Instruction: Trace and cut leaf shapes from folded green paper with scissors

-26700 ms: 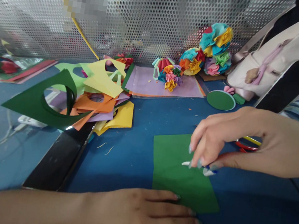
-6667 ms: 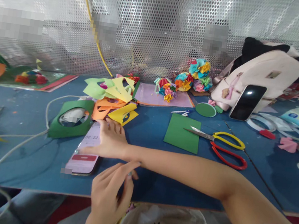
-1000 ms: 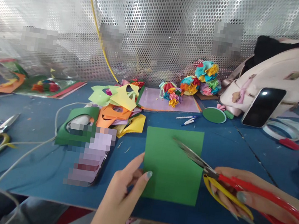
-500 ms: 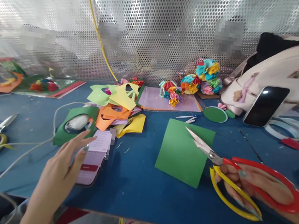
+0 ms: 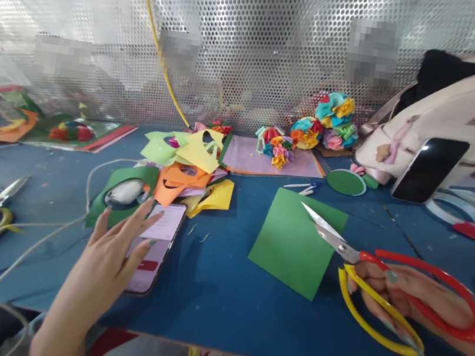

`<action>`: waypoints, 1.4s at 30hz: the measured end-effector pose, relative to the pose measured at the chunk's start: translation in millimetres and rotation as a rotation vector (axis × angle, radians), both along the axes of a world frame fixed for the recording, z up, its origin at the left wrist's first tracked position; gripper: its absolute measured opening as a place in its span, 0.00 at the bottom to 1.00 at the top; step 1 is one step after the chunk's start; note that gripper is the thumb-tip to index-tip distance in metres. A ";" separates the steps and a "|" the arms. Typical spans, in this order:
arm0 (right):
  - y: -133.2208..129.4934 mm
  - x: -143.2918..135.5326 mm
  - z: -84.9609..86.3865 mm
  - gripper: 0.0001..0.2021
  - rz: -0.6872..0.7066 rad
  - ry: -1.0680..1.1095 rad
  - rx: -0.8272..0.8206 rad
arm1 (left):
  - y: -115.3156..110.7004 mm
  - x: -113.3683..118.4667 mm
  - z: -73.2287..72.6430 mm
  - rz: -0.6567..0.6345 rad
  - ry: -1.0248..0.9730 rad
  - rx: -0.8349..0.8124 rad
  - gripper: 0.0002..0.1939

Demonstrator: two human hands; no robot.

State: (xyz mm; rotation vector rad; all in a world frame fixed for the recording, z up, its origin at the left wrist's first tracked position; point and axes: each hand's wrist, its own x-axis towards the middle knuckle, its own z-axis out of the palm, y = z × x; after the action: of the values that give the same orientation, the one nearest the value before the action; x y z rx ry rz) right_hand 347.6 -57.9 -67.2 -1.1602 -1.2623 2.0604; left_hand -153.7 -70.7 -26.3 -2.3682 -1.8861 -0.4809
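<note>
My left hand point(image 5: 112, 254) is open, fingers spread over the left edge of a phone point(image 5: 167, 233) with a lit screen; whether it touches the glass I cannot tell. Just beyond those fingers lies a green sheet with an oval hole point(image 5: 102, 214), a white computer mouse point(image 5: 126, 192) showing in it. At the right, my right hand point(image 5: 408, 293) is closed around the red and yellow handles of a pair of scissors point(image 5: 345, 250). The blades are slightly parted, above a square of green paper point(image 5: 293, 252) on the blue table point(image 5: 209, 305).
Cut paper scraps point(image 5: 199, 151) lie beyond the phone. Paper pompom flowers point(image 5: 334, 112) sit by the mesh wall. A second phone point(image 5: 430, 171) leans on a pale backpack point(image 5: 456, 115). Another pair of scissors point(image 5: 4, 200) and a white cable point(image 5: 38, 237) lie left.
My left hand's fingers have spread wider over the phone. The scissors stay in my right hand, blades still above the green paper. The whole view has shifted slightly.
</note>
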 end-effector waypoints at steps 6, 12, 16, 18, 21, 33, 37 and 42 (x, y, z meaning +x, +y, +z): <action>-2.1 0.0 1.6 0.25 -0.037 0.026 -0.044 | 1.8 -0.4 -4.1 -0.008 0.037 -0.003 0.28; -1.6 -2.5 5.7 0.26 0.022 -0.013 -0.001 | -14.5 0.4 -0.2 -0.058 0.010 0.084 0.26; -1.2 -3.0 4.2 0.27 0.026 -0.015 0.002 | -30.8 4.3 -1.6 -0.098 -0.027 0.081 0.30; -1.3 -3.9 4.9 0.27 0.029 -0.011 0.013 | -34.7 6.1 -4.8 -0.129 -0.021 0.083 0.31; -1.7 -5.3 6.2 0.25 0.026 0.004 0.023 | -34.1 8.2 -9.5 -0.158 -0.003 0.080 0.31; -0.9 -3.6 5.4 0.26 0.026 0.001 -0.003 | -34.8 12.4 -10.5 -0.129 -0.030 0.055 0.29; -1.4 -6.9 8.1 0.28 0.051 -0.007 0.016 | -39.5 20.4 -7.7 -0.133 -0.067 0.054 0.30; -4.7 -1.3 2.9 0.27 0.031 0.018 0.009 | -51.2 55.1 -2.3 -0.048 -0.349 0.211 0.29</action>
State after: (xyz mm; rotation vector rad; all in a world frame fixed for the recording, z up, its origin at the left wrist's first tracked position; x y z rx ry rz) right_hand 346.3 -62.6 -64.3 -1.1230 -1.2870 2.0806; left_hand -98.6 -121.9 -28.6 -2.3112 -1.7935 -1.1015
